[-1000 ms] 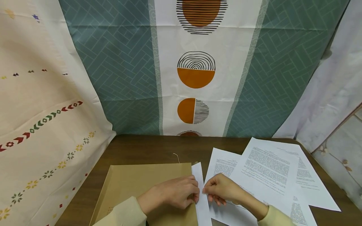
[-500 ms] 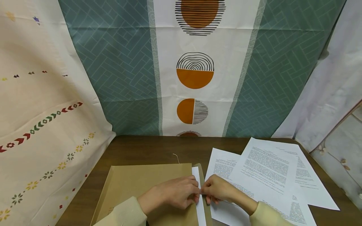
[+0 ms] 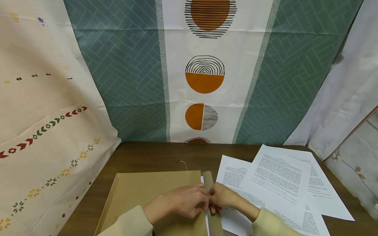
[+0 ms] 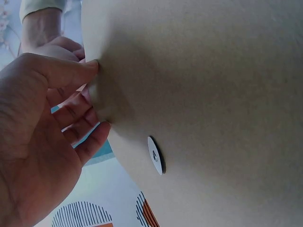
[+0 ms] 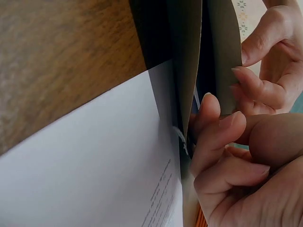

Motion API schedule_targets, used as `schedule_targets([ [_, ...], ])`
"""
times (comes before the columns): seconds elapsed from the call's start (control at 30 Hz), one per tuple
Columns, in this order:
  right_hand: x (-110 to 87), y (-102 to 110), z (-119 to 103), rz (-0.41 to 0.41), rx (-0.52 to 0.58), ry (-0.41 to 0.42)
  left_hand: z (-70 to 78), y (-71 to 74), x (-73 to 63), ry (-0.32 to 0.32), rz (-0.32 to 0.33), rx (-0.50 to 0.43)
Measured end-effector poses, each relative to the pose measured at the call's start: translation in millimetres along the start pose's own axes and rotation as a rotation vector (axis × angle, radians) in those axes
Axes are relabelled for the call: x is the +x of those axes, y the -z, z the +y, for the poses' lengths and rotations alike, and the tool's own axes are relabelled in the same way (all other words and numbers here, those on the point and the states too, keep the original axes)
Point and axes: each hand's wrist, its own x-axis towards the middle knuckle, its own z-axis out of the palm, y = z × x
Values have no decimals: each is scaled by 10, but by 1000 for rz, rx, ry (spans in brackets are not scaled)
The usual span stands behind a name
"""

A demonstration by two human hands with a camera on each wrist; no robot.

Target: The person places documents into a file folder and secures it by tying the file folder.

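Left fingers (image 4: 97, 142) pinch the envelope (image 3: 159, 183), right fingers (image 5: 215, 139) its paper (image 3: 207, 224).
Less shows outside the envelope now; we've nearly tucked it in.

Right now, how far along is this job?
Apparently done: white paper looks mostly inside the brown envelope, a thin strip showing. In hand: left hand pinches the envelope's edge; right hand is at the opening. Likely remaining: pushing that strip in, then loose printed sheets beside it.

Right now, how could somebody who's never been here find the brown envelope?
Find the dark wooden table below the teal-and-white curtain. On its near left part, the left hand pinches the edge of a big envelope. It's tan, while the printed papers to its right are white.
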Motion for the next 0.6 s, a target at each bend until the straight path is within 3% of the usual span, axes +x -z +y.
schedule_targets([
  [0.6, 57, -13, -35, 68, -123, 45, -5, -20, 1, 0, -9, 41],
])
